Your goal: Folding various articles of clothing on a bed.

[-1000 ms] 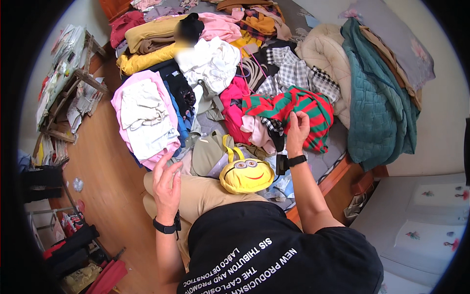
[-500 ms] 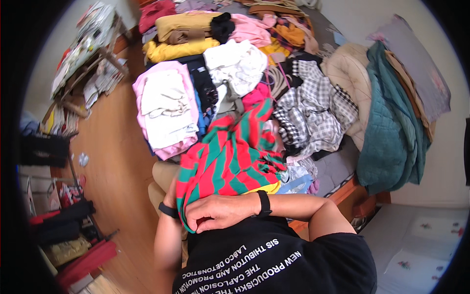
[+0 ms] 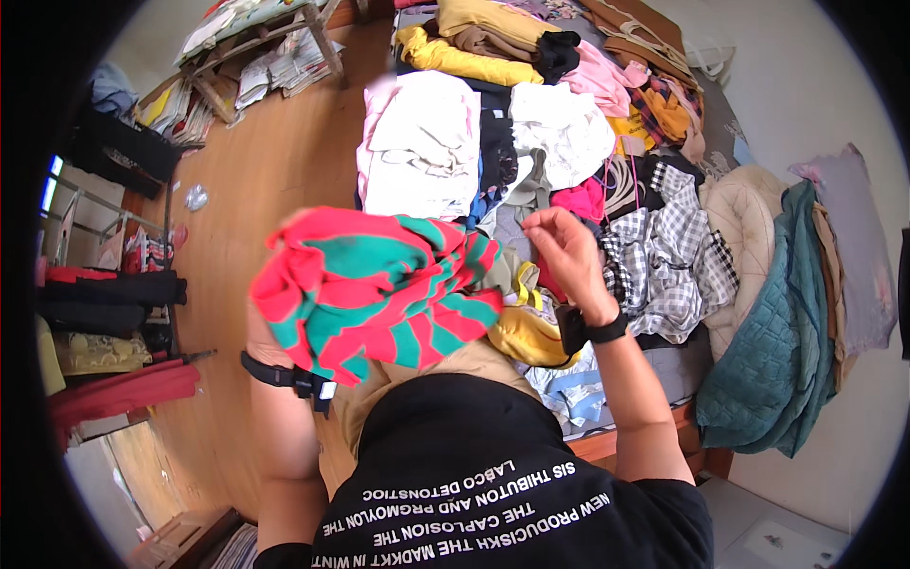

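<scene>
Swung leftward since the earlier frame, the red-and-green striped garment (image 3: 379,284) spans left of centre, its long axis roughly horizontal. Left hand (image 3: 261,334) supports its left end; hidden fingers leave the grip untold. Right hand (image 3: 569,258), empty, hovers near the yellow bag (image 3: 526,339), contents unseen.

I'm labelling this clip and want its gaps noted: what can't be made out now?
All in the head view:
Left hand: fingers hidden behind the striped cloth; grip unclear.
Yellow bag: partly covered by the cloth and the black wrist device.
Wooden stand: partly cut off by the upper edge.
</scene>
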`<action>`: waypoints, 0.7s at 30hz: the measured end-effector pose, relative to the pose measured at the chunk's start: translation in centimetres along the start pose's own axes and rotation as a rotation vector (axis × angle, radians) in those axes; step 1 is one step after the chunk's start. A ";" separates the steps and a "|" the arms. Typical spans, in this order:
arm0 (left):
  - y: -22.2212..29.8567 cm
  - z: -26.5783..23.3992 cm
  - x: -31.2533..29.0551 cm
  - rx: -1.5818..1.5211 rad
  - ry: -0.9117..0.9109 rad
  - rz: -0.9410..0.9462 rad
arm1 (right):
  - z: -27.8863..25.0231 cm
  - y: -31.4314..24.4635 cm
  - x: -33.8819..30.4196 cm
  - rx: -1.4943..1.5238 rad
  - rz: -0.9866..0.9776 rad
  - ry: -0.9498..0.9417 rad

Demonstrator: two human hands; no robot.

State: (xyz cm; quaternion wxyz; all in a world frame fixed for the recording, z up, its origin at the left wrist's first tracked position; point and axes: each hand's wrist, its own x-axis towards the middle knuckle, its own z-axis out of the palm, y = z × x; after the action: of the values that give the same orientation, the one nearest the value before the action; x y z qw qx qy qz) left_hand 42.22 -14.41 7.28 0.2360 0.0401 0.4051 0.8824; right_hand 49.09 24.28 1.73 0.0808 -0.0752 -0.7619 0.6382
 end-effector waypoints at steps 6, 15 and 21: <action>4.8 -8.1 -3.2 0.107 0.035 0.105 | -1.2 -1.8 3.9 0.012 -0.070 -0.131; 7.0 -16.7 -16.6 0.011 0.000 0.223 | 2.3 -0.6 -2.3 -0.482 -0.104 -1.098; 4.9 -15.9 -19.6 -0.059 0.048 0.419 | 4.9 10.3 -5.5 -0.880 -0.154 -0.789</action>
State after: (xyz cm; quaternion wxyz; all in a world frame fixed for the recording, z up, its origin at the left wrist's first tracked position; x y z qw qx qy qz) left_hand 53.49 -36.98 2.63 0.0387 0.0957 0.3675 0.9243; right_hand 53.48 20.14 -9.41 -0.2010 0.1969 -0.9305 0.2346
